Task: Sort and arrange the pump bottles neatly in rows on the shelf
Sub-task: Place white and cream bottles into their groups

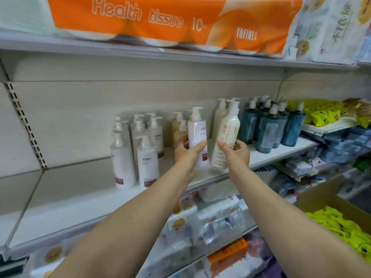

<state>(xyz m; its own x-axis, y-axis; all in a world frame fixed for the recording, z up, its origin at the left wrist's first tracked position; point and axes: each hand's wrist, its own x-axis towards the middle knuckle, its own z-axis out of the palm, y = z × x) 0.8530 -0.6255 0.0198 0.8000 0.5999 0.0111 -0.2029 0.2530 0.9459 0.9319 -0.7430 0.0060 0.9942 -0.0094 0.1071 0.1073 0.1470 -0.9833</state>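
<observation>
In the centre of the frame I hold two pump bottles, one in each hand, both lifted a little in front of the shelf (281, 151) board. My left hand (185, 150) grips the white bottle (197, 135): the thumb lies across its front and the other fingers curl behind, so I see only their tips at the left edge. My right hand (236, 150) grips the cream bottle (226, 137) in its lower half, the thumb pressed on the label and the fingers wrapped around the right side. The cream bottle leans to the right, the white one stands nearly upright, and the two are just beside each other; if they touch, I cannot tell.

I judge that I hold them apart like this to send each one to its own kind. The white group (138, 147) stands left of centre in loose rows, so the white bottle belongs there. Behind my hands stand the yellowish bottles (178, 129) and the tall cream bottles (219, 117), the place for the cream one. The blue bottles (269, 127) at centre right already stand close together.

At the top of the frame lies an orange tissue pack (160, 19), and at the lower right an open cardboard box (321, 197) with yellow packets (337, 223)
</observation>
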